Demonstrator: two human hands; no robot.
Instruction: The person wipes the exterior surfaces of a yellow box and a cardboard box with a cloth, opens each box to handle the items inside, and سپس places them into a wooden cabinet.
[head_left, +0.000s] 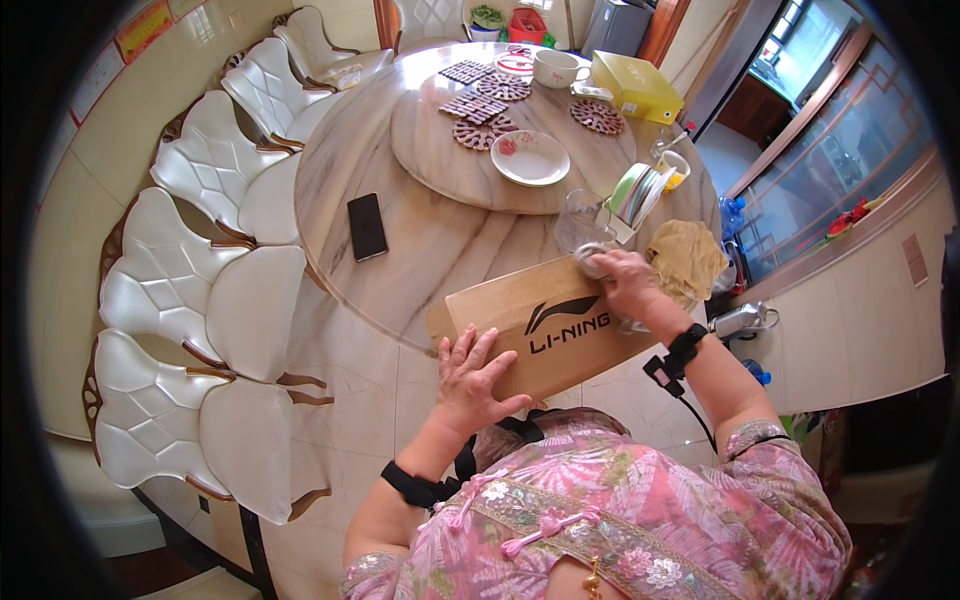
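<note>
A closed brown Li-Ning cardboard box (551, 367) lies at the near edge of the round marble table, partly over it. My left hand (474, 375) rests flat on the box's left end with the fingers spread. At the box's far right corner, my right hand (630, 285) grips a small round greyish roll (591, 259) that looks like clear tape; blur hides its detail. Some clear film shows below that hand. Just beyond the roll stands a clear glass pitcher (583, 217). A crumpled tan cloth (686, 259) lies right of my right hand.
A black phone (367, 226) lies on the table's left. The raised turntable (435, 169) bears a white dish (530, 159), several coasters and a large cup (556, 69). Behind them is a yellow box (637, 86). White padded chairs (251, 307) line the left side.
</note>
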